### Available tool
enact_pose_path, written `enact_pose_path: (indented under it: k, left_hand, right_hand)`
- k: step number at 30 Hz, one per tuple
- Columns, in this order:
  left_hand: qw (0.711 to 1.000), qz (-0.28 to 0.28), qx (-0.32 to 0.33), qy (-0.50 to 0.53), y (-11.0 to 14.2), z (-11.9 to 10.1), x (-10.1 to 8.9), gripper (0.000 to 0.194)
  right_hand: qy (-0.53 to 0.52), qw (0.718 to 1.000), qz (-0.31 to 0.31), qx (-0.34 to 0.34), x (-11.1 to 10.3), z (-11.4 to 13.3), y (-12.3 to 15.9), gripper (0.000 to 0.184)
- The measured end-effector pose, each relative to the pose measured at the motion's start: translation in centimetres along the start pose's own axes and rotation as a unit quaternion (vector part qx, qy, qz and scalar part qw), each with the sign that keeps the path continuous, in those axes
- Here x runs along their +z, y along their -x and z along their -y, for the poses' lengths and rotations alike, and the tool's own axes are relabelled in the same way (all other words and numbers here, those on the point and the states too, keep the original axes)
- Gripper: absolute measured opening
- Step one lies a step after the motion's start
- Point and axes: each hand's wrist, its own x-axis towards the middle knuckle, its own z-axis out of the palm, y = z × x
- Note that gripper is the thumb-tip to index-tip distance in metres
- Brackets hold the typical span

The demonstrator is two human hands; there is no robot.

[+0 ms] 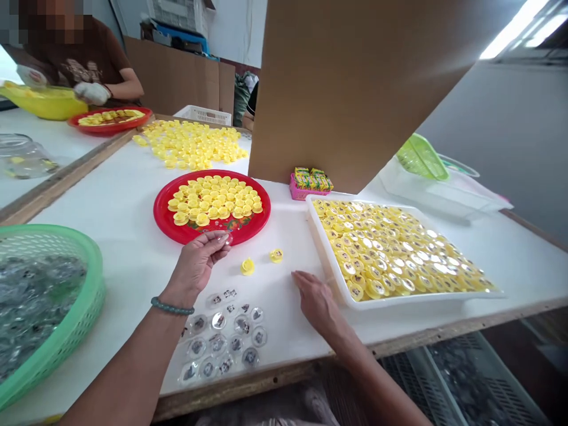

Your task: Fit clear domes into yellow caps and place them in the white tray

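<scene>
Above the near rim of the red tray (162, 219), my left hand (197, 257) pinches a small clear plastic disc (229, 239) between thumb and fingers. My right hand (316, 299) rests on the white table with its fingers stretched out, holding nothing that I can see. It is beside the white tray (326, 260), which is full of yellow pieces with clear printed tops. Between my hands lie two loose yellow pieces, one plain (247, 267) and one with a printed top (276, 255). Several clear discs with printed pictures (217, 340) are spread below my left hand. Many yellow pieces (217, 198) sit in the red tray.
A green basket (95, 278) of clear discs stands at left. More yellow pieces (190, 142) lie behind the red tray. A pink basket (306, 193) of small packets stands before a cardboard panel (337, 89). Across a wooden strip (66, 171), a gloved person (91, 71) works.
</scene>
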Motion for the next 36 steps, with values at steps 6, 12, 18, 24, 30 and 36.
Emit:
enact_pose_path:
  k: [6,12,18,24,30,36]
  left_hand:
    - [0.991,-0.077,0.095,0.058,-1.0,-1.7,-1.5,0.035]
    - [0.975,-0.151,0.120,0.110,-2.1,-2.2,-2.9,0.036]
    - [0.974,-0.165,0.086,0.131,-2.4,-2.2,-3.2,0.032]
    - [0.977,-0.158,0.054,0.133,-2.6,-1.7,-3.6,0.028]
    - [0.981,-0.139,0.038,0.131,-2.7,-1.2,-3.7,0.020]
    - [0.983,-0.131,0.029,0.124,-2.4,-1.3,-3.2,0.015]
  right_hand:
    - [0.084,0.995,0.037,-0.042,2.0,1.1,1.5,0.034]
    - [0.064,0.995,-0.010,-0.079,2.7,0.9,1.6,0.030]
    - [-0.085,0.990,-0.063,-0.097,1.3,4.3,-4.5,0.021]
    - [-0.086,0.989,-0.092,-0.081,0.4,8.4,-17.3,0.017]
    - [-0.049,0.993,-0.100,-0.049,2.0,7.9,-25.4,0.016]
    - [-0.019,0.997,-0.061,-0.043,2.7,6.2,-24.9,0.021]
